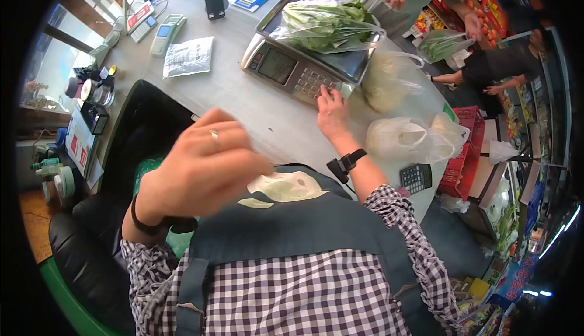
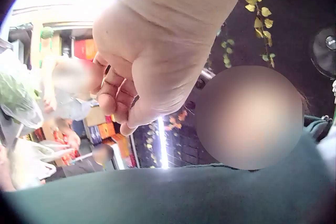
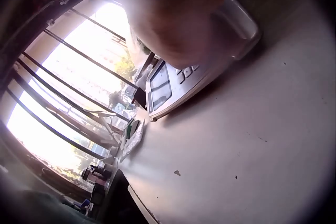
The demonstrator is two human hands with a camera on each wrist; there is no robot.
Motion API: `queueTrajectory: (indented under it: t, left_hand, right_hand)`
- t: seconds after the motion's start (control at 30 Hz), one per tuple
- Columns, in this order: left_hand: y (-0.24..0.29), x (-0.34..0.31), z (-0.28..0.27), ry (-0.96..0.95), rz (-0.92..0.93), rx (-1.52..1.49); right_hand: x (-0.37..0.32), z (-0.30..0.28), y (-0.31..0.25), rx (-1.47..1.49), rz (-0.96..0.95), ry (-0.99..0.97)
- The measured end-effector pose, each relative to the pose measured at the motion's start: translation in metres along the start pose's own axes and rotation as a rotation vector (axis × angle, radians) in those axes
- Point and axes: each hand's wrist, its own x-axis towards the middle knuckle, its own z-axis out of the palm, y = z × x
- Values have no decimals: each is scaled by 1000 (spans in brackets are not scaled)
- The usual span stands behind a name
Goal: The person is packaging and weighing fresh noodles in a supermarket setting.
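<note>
My right hand (image 1: 334, 115) has its fingertips on the keypad (image 1: 313, 84) of a grey electronic weighing scale (image 1: 256, 56). On the scale's metal tray (image 1: 359, 60) lies a clear plastic bag of leafy green vegetables (image 1: 325, 22). Raised in front of the apron, my left hand (image 1: 204, 159) wears a ring and is away from the counter. In the left wrist view the fingers (image 2: 109, 103) of that hand are loosely bent, with nothing held. The right wrist view shows the scale's display (image 3: 160, 86) beside the hand.
Filled plastic bags (image 1: 389, 80) (image 1: 398, 140) stand right of the scale, near a calculator (image 1: 415, 178) and a red crate (image 1: 460, 153). A white packet (image 1: 188, 56), a card terminal (image 1: 167, 35) and a phone (image 1: 215, 5) lie to the left. People stand across the counter.
</note>
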Motion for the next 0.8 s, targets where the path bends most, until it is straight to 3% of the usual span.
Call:
queueTrajectory:
  t: [0.07, 0.1, 0.17, 0.2, 0.27, 0.33, 0.4, 0.8]
  left_hand:
    - [-15, -20, 4, 18, -170, -19]
    - [-22, -31, 8, 27, -160, -25]
    - [-34, -53, 19, 93, -403, -106]
    - [-39, -63, 25, 97, -394, -109]
    - [-45, -83, 36, 137, -641, -266]
    - [-46, -97, 49, 162, -683, -313]
    - [-47, -107, 62, 212, -880, -495]
    - [-46, -113, 82, 251, -983, -643]
  right_hand:
    - [9, -6, -1, 0, 9, -14]
    - [14, -14, -1, -14, 46, -24]
    - [16, -12, 6, -52, 25, -28]
    - [16, -10, 9, -72, 11, -33]
    - [12, -13, 7, -23, 15, -56]
    - [5, -5, 7, 16, 4, -54]
    - [7, -7, 6, 8, -4, -74]
    - [42, -4, -5, 41, -69, -30]
